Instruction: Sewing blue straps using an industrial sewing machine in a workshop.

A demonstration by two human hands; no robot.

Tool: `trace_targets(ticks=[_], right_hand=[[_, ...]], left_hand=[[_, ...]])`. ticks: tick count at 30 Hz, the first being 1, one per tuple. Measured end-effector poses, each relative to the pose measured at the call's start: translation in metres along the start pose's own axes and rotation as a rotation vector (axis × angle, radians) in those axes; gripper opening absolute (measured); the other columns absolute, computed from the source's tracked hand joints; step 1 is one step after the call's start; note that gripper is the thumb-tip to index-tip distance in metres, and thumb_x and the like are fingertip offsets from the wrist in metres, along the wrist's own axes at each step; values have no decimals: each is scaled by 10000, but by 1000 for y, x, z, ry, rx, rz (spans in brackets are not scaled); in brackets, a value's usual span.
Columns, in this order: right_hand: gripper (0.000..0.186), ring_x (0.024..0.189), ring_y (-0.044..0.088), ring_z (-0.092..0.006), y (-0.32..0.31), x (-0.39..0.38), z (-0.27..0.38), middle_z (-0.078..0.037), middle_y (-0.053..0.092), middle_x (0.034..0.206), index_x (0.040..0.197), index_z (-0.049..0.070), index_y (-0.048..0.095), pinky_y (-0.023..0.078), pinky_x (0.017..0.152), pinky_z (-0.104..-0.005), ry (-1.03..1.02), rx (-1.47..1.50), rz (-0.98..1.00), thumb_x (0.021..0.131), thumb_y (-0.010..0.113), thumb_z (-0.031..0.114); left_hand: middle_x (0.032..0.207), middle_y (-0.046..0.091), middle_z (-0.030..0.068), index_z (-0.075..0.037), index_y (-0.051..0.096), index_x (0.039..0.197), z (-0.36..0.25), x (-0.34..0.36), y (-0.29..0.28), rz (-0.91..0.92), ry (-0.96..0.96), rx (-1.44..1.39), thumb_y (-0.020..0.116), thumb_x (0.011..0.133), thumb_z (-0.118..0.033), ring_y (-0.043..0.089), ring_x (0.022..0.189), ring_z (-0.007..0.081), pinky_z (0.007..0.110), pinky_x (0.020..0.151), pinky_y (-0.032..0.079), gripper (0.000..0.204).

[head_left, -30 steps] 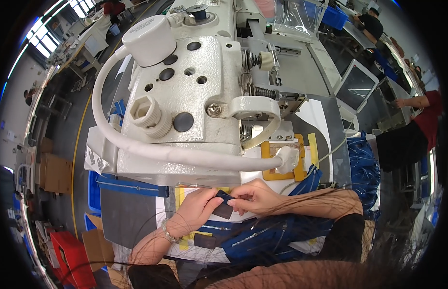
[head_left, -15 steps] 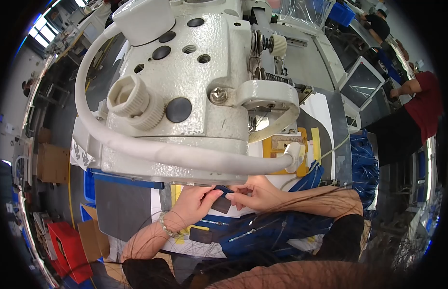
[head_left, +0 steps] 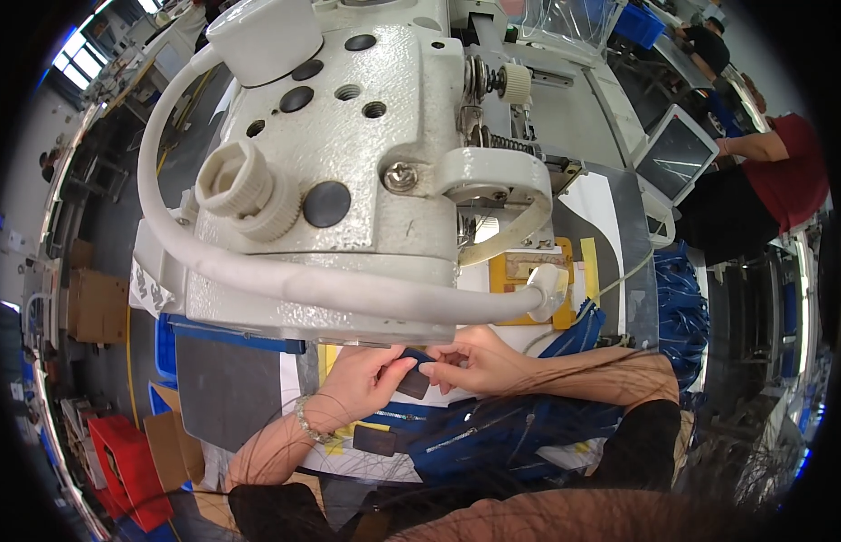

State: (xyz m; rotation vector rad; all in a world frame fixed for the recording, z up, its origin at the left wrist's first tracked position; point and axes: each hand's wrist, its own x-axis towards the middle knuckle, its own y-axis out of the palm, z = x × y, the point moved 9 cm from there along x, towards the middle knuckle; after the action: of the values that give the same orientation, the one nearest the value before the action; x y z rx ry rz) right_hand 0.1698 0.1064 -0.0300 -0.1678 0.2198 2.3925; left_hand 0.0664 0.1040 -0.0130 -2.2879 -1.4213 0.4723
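Pinching from the left of centre, the left hand [head_left: 361,384] has thumb and fingers together on the left edge of a small dark patch [head_left: 414,383], its grip closed on that piece; a beaded bracelet [head_left: 305,423] sits at the wrist just below; a second dark patch [head_left: 373,441] lies lower in the frame on the blue garment [head_left: 493,434], apart from either hand. Right of the held patch, the right hand [head_left: 479,361] meets it from the other side, fingertips touching its right edge, grip likewise together on it. The patch sits in the lower middle of the frame, just under the front edge of the large white sewing machine head [head_left: 348,154] that fills the upper centre, with a white hose [head_left: 285,275] curving across its front.

Judged from this, placing is under way and stitching not begun: the patch is in the fingers rather than flat under the needle area, which the machine body hides; the yellow guide plate [head_left: 520,271] at centre right lies bare; the garment is spread over the bench [head_left: 230,397] with a zip showing. At far right another person in a red top [head_left: 786,176] works at a separate station.
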Motion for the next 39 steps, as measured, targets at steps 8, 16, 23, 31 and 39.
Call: trace_targets(ticks=[8, 16, 23, 31, 39], right_hand=[[168, 523, 567, -164, 0, 2, 32, -80, 559, 590, 771, 8, 547, 439, 498, -281, -233, -452, 28, 818, 633, 145], [161, 546, 567, -233, 2, 2, 35, -152, 526, 613, 773, -2, 536, 442, 535, -333, -327, -621, 36, 814, 622, 128], [182, 533, 482, -57, -5, 6, 8, -4, 534, 618, 769, 19, 525, 394, 498, -212, -47, -53, 36, 882, 577, 150], [189, 522, 487, -41, -5, 7, 4, -7, 542, 624, 782, 17, 527, 384, 471, -195, 25, -20, 46, 902, 552, 161], [203, 506, 481, -39, -5, 7, 1, -1, 533, 601, 751, 13, 524, 379, 462, -195, 55, -68, 38, 897, 555, 150]], left_hand=[[649, 482, 120, -44, 474, 728, -26, -1, 0, 68, 331, 204, 569, 812, -120, 495, 614, 331, 395, 578, 386, 147], [668, 481, 126, -34, 500, 751, -29, 2, -3, 23, 318, 195, 559, 823, -135, 493, 669, 319, 380, 633, 387, 138], [669, 484, 126, -16, 524, 796, -13, 7, 3, 102, 167, -42, 546, 857, -170, 485, 651, 297, 360, 613, 381, 167], [678, 499, 114, -20, 557, 805, -2, 5, 7, 63, 99, -135, 560, 844, -141, 490, 624, 260, 333, 581, 379, 127], [714, 511, 147, -17, 552, 786, -6, 7, 6, 132, 47, -146, 498, 882, -185, 501, 696, 303, 369, 638, 389, 201]])
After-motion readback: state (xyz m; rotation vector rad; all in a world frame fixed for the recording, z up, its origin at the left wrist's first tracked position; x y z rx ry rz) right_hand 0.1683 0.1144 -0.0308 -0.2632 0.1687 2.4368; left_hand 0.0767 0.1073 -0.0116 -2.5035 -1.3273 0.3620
